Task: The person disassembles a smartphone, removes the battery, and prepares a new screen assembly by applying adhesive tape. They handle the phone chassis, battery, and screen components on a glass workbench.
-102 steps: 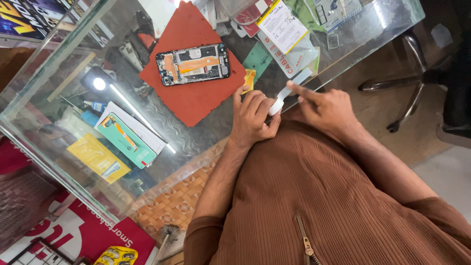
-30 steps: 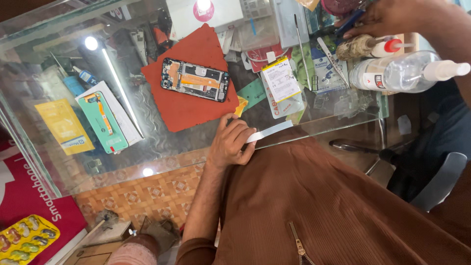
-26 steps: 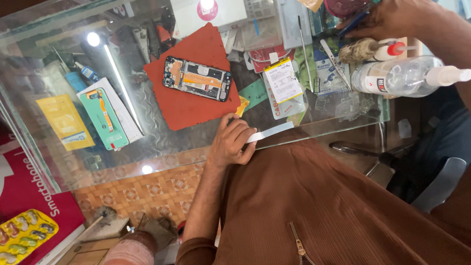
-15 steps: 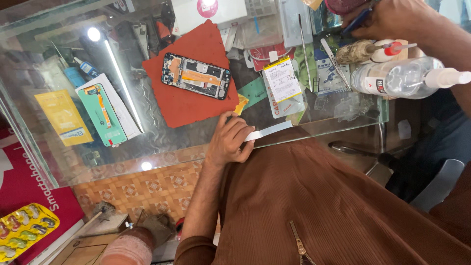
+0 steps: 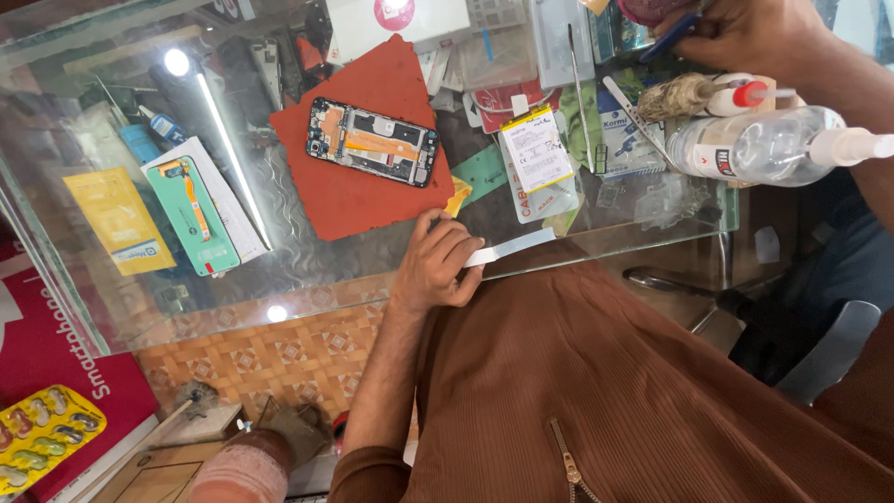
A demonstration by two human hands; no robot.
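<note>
My left hand rests at the near edge of the glass counter, fingers closed on one end of a thin white strip that lies along the edge. My right hand is far off at the top right, closed around a blue pen-like tool above a glue bottle with a red tip. An opened phone with its insides showing lies on a red mat just beyond my left hand. A white battery sits right of the mat.
A clear spray bottle lies on its side at the right. Tweezers, small boxes and packets crowd the back. Under the glass lie a green box and a yellow packet. A yellow blister tray sits bottom left.
Earlier both hands met at the white strip; my right hand has since left it and reached to the top right. Over the last second the hands barely move.
</note>
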